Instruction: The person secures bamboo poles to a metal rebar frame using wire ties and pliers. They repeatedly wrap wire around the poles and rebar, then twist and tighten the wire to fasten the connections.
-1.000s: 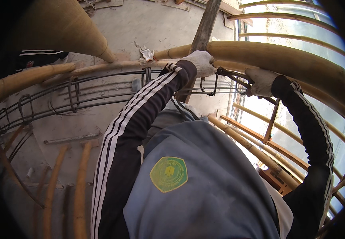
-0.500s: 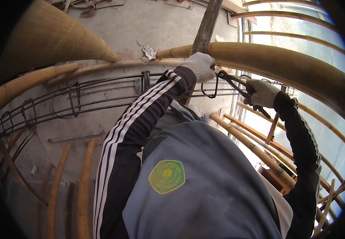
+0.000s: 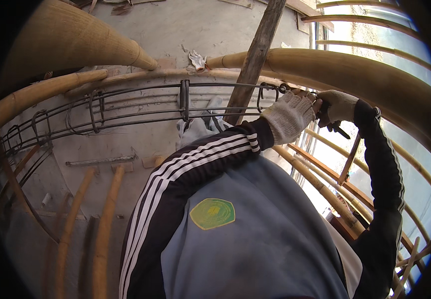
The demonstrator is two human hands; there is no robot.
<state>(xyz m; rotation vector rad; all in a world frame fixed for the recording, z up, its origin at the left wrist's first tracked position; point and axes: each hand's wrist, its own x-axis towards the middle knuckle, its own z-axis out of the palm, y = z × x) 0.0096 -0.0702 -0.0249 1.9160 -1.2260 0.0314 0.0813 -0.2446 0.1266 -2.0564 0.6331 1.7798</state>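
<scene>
My left hand, in a pale knit glove with bare fingertips, is closed at the right end of a long steel rebar cage. What its fingers pinch is hidden. Right beside it my right hand, gloved too, grips dark pincers. One handle sticks out below that hand, while the jaws are mostly covered by the two hands. The cage's thin bars run leftward through square stirrups, and one stirrup stands just left of my left hand.
A thick bamboo pole runs just beyond my hands. A slanting wooden post crosses behind the cage. A crumpled white glove lies beyond the bars. Bamboo poles stand at the lower left, with more bamboo framing on the right.
My left hand has moved right and down along the cage to meet my right hand. The pincers' jaws, visible before, are now mostly covered. The view has shifted slightly.
</scene>
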